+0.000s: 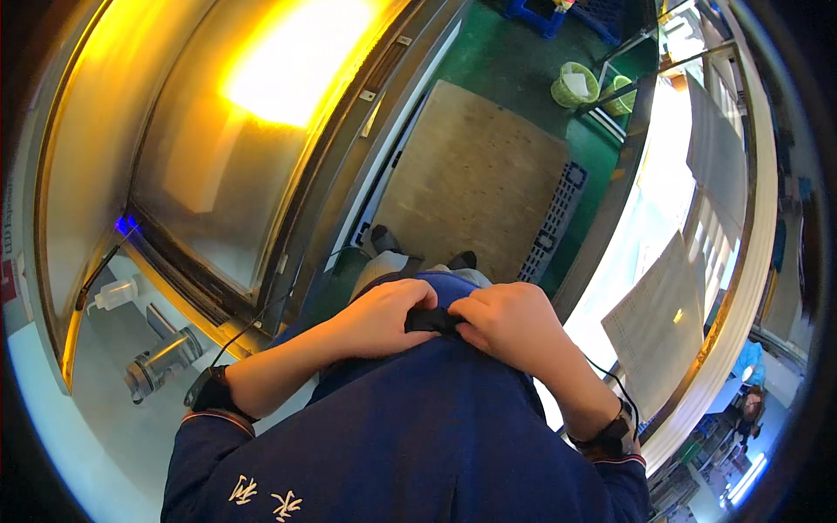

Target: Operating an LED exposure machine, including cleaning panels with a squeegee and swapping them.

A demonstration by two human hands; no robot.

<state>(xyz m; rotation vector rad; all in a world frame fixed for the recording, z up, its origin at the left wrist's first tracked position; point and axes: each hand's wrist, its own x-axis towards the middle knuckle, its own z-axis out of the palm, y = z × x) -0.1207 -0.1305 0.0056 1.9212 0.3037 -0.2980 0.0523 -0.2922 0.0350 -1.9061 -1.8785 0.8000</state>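
Observation:
Both hands meet in front of my waist, over the dark blue shirt (410, 401). Between them is a small black thing (429, 320), soft-looking like a strap or a piece of cloth; its exact kind does not show. My left hand (384, 315) is closed, thumb and fingers curled around its left part. My right hand (513, 321) pinches its right end with thumb and fingertips, and the other fingers are folded in. Each forearm wears a black band, the left one (212, 391) and the right one (610, 436).
A large frame machine (209, 183) glows yellow at the left, with a strut (103, 268) at its corner. On the right stands a bright light table (649, 187) bearing paper sheets (660, 322). A wooden board (475, 170) lies on a pallet ahead; green baskets (574, 85) stand beyond.

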